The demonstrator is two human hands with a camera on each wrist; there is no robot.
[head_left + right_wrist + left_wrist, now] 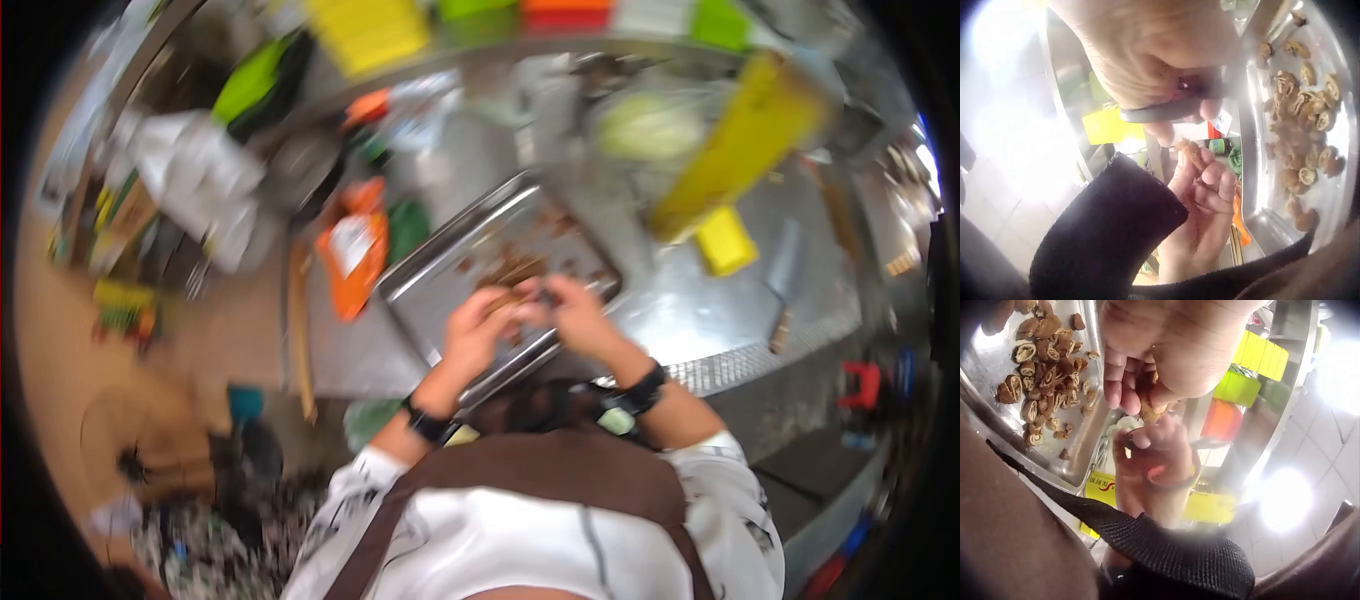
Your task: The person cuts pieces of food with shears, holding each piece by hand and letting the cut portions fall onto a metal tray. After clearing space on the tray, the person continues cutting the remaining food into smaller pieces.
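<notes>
Just above the 6 o'clock edge of the metal tray (445, 262), the left hand (478, 330) pinches a walnut piece (1189, 152) between thumb and fingertips. At its 3 o'clock, the right hand (580, 315) curls its fingers round a dark tool (1160, 114), just beside the nut.

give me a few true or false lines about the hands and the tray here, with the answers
1. The left hand pinches a brown nut piece. True.
2. The right hand holds nothing. False: it grips a dark tool handle.
3. The metal tray has nothing in it. False: loose nut pieces lie in it.
4. An orange packet lies beside the tray in the head view. True.
</notes>
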